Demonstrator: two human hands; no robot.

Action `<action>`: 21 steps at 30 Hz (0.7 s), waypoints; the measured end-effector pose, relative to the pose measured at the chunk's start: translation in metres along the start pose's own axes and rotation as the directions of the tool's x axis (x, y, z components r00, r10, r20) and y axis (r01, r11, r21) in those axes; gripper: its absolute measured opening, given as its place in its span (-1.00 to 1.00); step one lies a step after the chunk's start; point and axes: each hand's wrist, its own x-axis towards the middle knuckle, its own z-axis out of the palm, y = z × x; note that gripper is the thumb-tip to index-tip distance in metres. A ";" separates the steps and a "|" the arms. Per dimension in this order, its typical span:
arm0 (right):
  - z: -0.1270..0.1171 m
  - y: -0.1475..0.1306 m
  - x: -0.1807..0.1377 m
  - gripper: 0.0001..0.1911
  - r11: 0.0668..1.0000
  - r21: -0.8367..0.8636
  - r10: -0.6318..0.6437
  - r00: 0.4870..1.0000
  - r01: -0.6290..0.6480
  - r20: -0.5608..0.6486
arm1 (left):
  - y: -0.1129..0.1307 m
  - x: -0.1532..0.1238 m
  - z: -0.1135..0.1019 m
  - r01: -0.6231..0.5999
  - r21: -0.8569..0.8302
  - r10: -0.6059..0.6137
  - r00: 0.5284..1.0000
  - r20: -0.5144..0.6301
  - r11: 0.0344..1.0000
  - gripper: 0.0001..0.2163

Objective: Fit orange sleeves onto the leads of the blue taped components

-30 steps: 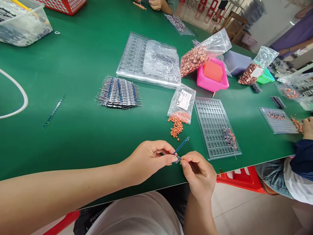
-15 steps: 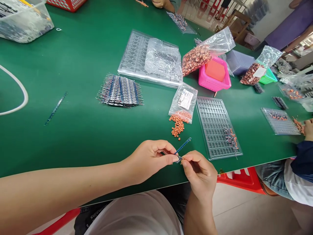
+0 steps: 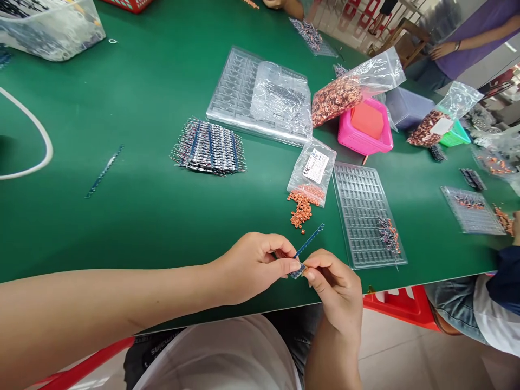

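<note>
My left hand [image 3: 254, 265] is closed on a narrow blue strip [image 3: 309, 239], part of which sticks up past the fingers. Small parts with thin leads show at the strip's lower end, just under the thumb. Thumb and forefinger of my right hand [image 3: 339, 290] pinch a small orange ring [image 3: 306, 269] against that end; the fingertips hide most of it. Just beyond the hands, loose orange rings [image 3: 301, 212] spill from a labelled zip bag [image 3: 315, 165]. To the right lies a clear ribbed tray [image 3: 359, 208] carrying a bunch of leaded parts with orange rings [image 3: 389, 235].
A stack of leaded strips [image 3: 209, 147] lies left of a large clear tray [image 3: 233, 86]. Behind are a bag of copper-coloured rings [image 3: 337, 100] and a pink basket [image 3: 363, 141]. A single strip [image 3: 104, 172] and white cable [image 3: 43, 132] lie left. Another person's sleeve [image 3: 506, 279] is at right.
The view has shifted slightly, so table items sit further right. Both hands stay together at the strip, which has tilted a little, showing more of its lower end. A person in purple appears behind.
</note>
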 end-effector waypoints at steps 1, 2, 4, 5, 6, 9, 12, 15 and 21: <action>0.000 0.000 0.001 -0.95 1.000 0.011 -0.006 1.000 0.006 0.009 | 0.000 0.000 0.000 -0.002 0.009 0.002 1.000 0.005 1.000 -0.84; -0.001 0.000 0.001 -0.95 1.000 0.026 -0.012 1.000 0.012 0.017 | 0.000 0.000 -0.001 -0.005 0.017 0.005 1.000 0.012 1.000 -0.85; -0.002 0.000 0.002 -0.96 0.998 0.058 -0.022 0.999 0.020 0.035 | -0.001 0.001 -0.001 -0.009 0.029 0.008 1.000 0.029 1.000 -0.85; -0.002 0.000 0.002 -0.96 0.997 0.072 -0.024 0.999 0.021 0.042 | -0.001 0.001 -0.001 -0.009 0.033 0.008 0.999 0.036 0.999 -0.86; -0.003 0.000 0.002 -0.96 0.996 0.083 -0.022 0.999 0.018 0.049 | -0.002 0.001 -0.001 -0.007 0.037 0.006 0.999 0.042 0.999 -0.86; -0.004 0.000 0.003 -0.96 0.995 0.101 -0.012 0.998 0.005 0.062 | -0.003 0.000 -0.001 -0.003 0.055 0.000 0.999 0.053 0.998 -0.86; -0.005 0.000 0.003 -0.96 0.991 0.134 -0.010 0.997 0.000 0.074 | -0.003 0.000 -0.001 -0.012 0.074 0.007 0.998 0.067 0.997 -0.85; -0.005 -0.001 0.004 -0.93 0.986 0.164 -0.010 0.996 -0.004 0.084 | -0.002 -0.001 -0.001 -0.020 0.091 0.013 0.996 0.083 0.996 -0.84; -0.005 -0.003 0.005 -0.97 0.988 0.155 0.010 0.995 -0.025 0.097 | 0.002 -0.003 -0.001 -0.046 0.158 0.032 0.996 0.089 0.986 -0.82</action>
